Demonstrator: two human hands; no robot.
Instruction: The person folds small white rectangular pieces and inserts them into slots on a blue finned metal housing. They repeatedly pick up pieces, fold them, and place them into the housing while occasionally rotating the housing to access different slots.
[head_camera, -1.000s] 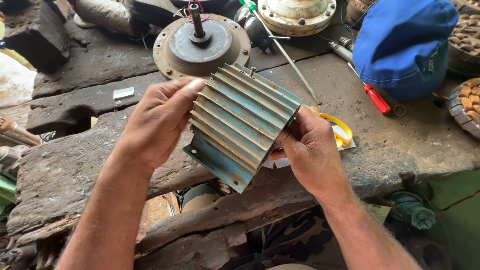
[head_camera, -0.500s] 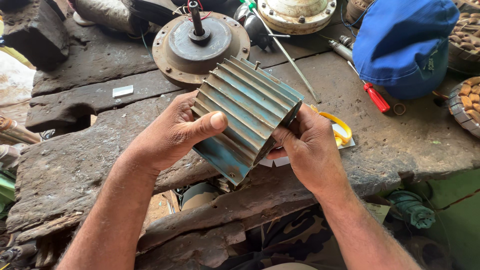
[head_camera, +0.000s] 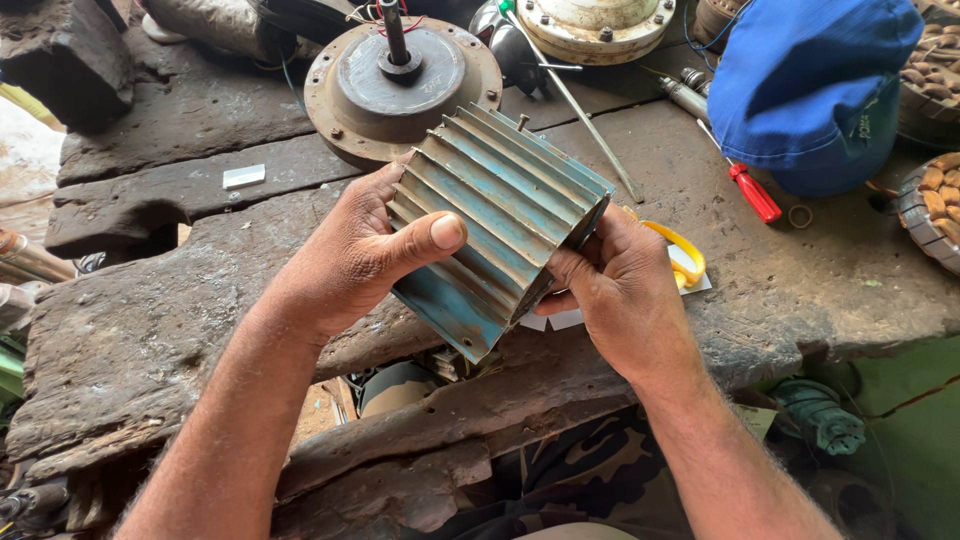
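- The left hand (head_camera: 350, 262) now grips the finned blue motor casing (head_camera: 495, 225) differently than a second ago: the thumb, then spread flat along the top fins, now lies across the ribs and presses down, while the other fingers curl round the far side out of sight.
- The right hand (head_camera: 620, 295) keeps its hold on the open end, fingers closed over the rim with the tips tucked inside.
- The casing sits lower and closer to the body than before, tilted, its near corner pointing down just above the edge of the worn wooden bench (head_camera: 150, 330); it touches nothing but the two hands.
- Judged from this firmer two-handed grip, the casing is being turned for a look at its end.
- Just beyond the left fingers stands a rusty round end plate (head_camera: 400, 85) with its shaft upright.
- Beyond the right fingers lies a thin metal rod (head_camera: 595, 135); further right, a red-handled screwdriver (head_camera: 740, 180) and a blue cap (head_camera: 815, 85).
- A yellow loop (head_camera: 680, 250) on white paper lies just beside the right knuckles.
- Nothing stands between the hands and the bench.
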